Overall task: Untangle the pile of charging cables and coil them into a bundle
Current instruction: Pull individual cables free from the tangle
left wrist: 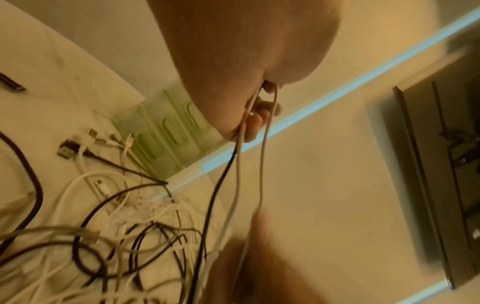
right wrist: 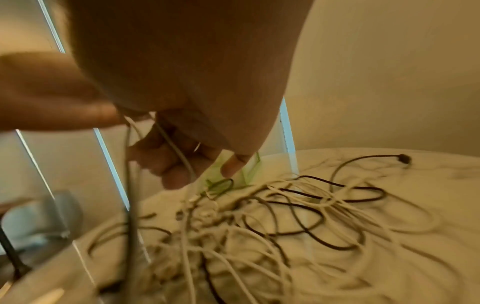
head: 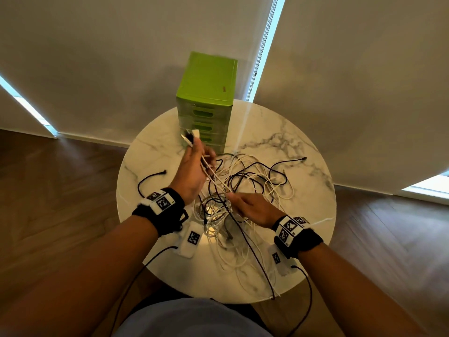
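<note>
The left hand (head: 192, 171) is raised, its fingers curled round several cables (head: 245, 188), plug ends sticking out past the fingertips. The right hand (head: 252, 207), nearer the body, pinches those taut strands. The rest of the pile lies on the table (head: 303, 215) beneath both hands. Only the left wrist view shows loose plugs (left wrist: 78, 144) lying beside the drawers (left wrist: 166, 131).

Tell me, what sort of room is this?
Probably a room in a home or flat, not a workshop: a small round marble table, wood floor, roller blinds over tall windows, and a green drawer box behind the cables.
</note>
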A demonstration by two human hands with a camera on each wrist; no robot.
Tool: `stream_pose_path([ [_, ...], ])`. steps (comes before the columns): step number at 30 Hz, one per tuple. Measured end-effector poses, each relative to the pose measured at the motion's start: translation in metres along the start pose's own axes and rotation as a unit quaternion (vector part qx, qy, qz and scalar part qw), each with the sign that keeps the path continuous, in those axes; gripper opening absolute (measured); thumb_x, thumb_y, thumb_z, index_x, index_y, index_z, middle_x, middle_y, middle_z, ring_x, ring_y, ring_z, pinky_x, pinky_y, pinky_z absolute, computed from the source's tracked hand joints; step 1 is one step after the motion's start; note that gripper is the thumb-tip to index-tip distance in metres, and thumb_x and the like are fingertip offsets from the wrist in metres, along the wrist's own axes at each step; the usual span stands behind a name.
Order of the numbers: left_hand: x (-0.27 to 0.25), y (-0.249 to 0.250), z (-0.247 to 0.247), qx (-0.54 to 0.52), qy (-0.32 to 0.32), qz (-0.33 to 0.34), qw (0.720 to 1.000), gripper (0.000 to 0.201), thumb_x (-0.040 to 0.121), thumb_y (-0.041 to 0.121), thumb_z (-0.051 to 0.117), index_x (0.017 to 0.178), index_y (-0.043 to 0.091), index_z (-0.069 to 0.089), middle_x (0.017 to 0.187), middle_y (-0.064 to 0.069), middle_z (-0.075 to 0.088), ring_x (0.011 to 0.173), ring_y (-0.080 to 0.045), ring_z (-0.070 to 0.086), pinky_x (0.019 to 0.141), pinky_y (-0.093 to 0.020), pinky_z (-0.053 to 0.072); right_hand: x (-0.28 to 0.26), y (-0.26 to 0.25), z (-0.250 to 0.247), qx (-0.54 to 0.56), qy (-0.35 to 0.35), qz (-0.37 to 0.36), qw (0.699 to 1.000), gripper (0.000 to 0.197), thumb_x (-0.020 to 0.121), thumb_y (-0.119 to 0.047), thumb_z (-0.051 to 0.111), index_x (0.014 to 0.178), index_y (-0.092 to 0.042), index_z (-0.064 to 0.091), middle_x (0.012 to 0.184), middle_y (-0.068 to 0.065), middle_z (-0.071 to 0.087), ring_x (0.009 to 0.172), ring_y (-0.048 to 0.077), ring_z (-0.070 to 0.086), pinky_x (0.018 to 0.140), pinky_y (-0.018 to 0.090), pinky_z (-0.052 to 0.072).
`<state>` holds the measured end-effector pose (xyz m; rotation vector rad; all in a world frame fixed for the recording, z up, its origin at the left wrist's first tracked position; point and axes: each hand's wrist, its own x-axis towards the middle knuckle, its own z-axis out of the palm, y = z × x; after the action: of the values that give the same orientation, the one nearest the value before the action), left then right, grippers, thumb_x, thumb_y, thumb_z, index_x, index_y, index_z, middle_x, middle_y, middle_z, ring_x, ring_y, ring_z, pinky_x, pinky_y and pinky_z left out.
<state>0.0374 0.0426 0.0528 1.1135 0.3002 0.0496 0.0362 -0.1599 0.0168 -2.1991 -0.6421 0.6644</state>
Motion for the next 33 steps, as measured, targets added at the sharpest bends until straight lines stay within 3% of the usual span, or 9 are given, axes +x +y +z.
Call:
stream_pose_path([
  [4,0.011,0.031,-0.019,-0.077,0.01,0.032,0.996,0.036,0.106,0.046,0.036,0.087,0.016,0.041,0.066,0.003,0.039,0.062,-0.016,0.049,0.084,-0.05,0.057,-0.012,0.046,0.004,-0.008,-0.035,0.048,0.998,0.044,0.105,-0.053,0.035,0.069,-0.051,0.06,0.065,-0.013,0.057,0.064,0.002,0.052,0.079,0.032,0.045],
  [6,0.013,0.041,-0.024,-0.071,0.012,0.037,0.997,0.036,0.107,0.045,0.035,0.085,0.018,0.04,0.062,0.005,0.033,0.055,-0.012,0.039,0.068,-0.04,0.057,-0.013,0.059,0.004,0.031,-0.018,0.058,0.998,0.047,0.103,-0.058,0.036,0.071,-0.034,0.061,0.064,-0.01,0.057,0.062,0.005,0.051,0.076,0.034,0.045],
  [8,0.01,0.043,-0.024,-0.016,-0.002,0.028,0.999,0.035,0.108,0.043,0.037,0.082,0.021,0.041,0.061,0.007,0.028,0.053,-0.009,0.03,0.056,-0.027,0.037,-0.009,0.055,0.0,0.029,0.029,0.057,0.998,0.056,0.1,-0.062,0.037,0.07,-0.019,0.056,0.062,-0.006,0.054,0.06,0.01,0.05,0.072,0.039,0.046],
  [13,-0.003,0.022,-0.018,0.172,-0.082,-0.049,0.981,0.04,0.105,0.047,0.045,0.072,0.026,0.038,0.062,0.008,0.028,0.054,-0.01,0.025,0.053,-0.024,0.026,0.01,0.014,-0.018,0.048,0.191,0.011,0.98,0.049,0.107,-0.044,0.04,0.064,-0.021,0.043,0.058,-0.002,0.044,0.057,0.016,0.043,0.065,0.047,0.044],
  [17,-0.013,0.004,-0.007,0.278,-0.125,-0.08,0.949,0.054,0.103,0.058,0.038,0.07,0.019,0.057,0.061,0.002,0.053,0.057,-0.012,0.044,0.062,-0.029,0.037,0.014,-0.025,-0.02,0.025,0.178,-0.019,0.984,0.045,0.106,-0.045,0.04,0.067,-0.025,0.044,0.06,-0.006,0.047,0.058,0.013,0.047,0.064,0.045,0.045],
  [20,-0.015,-0.002,-0.002,0.314,-0.118,-0.057,0.94,0.055,0.102,0.063,0.034,0.092,0.028,0.075,0.081,0.003,0.067,0.076,-0.011,0.058,0.075,-0.033,0.04,0.011,-0.044,-0.016,0.061,0.153,-0.049,0.985,0.037,0.108,-0.037,0.04,0.08,-0.027,0.06,0.059,-0.012,0.051,0.057,0.002,0.048,0.062,0.03,0.043],
  [24,-0.011,0.0,0.006,0.179,-0.128,-0.032,0.975,0.056,0.102,0.062,0.029,0.131,0.029,0.064,0.117,0.004,0.075,0.114,-0.018,0.065,0.09,-0.047,0.044,0.008,-0.044,-0.001,0.195,0.071,-0.024,0.978,0.053,0.106,-0.051,0.036,0.084,-0.007,0.058,0.059,-0.005,0.05,0.054,0.017,0.047,0.06,0.036,0.042],
  [28,-0.007,0.013,0.014,-0.014,-0.071,-0.013,0.997,0.049,0.108,0.046,0.023,0.139,0.024,0.053,0.062,0.003,0.057,0.075,-0.013,0.062,0.072,-0.026,0.045,-0.003,-0.03,0.017,0.165,-0.015,-0.006,0.986,0.064,0.106,-0.054,0.029,0.079,-0.005,0.06,0.063,0.012,0.056,0.058,0.023,0.056,0.065,0.03,0.048],
  [33,0.008,0.034,-0.007,-0.131,-0.023,-0.005,0.991,0.048,0.108,0.048,0.028,0.142,0.024,0.053,0.059,0.005,0.034,0.055,-0.009,0.05,0.063,-0.023,0.047,-0.022,0.021,0.028,0.156,-0.034,0.052,0.986,0.072,0.097,-0.069,0.036,0.083,-0.003,0.06,0.071,0.008,0.058,0.063,0.022,0.057,0.066,0.038,0.049],
])
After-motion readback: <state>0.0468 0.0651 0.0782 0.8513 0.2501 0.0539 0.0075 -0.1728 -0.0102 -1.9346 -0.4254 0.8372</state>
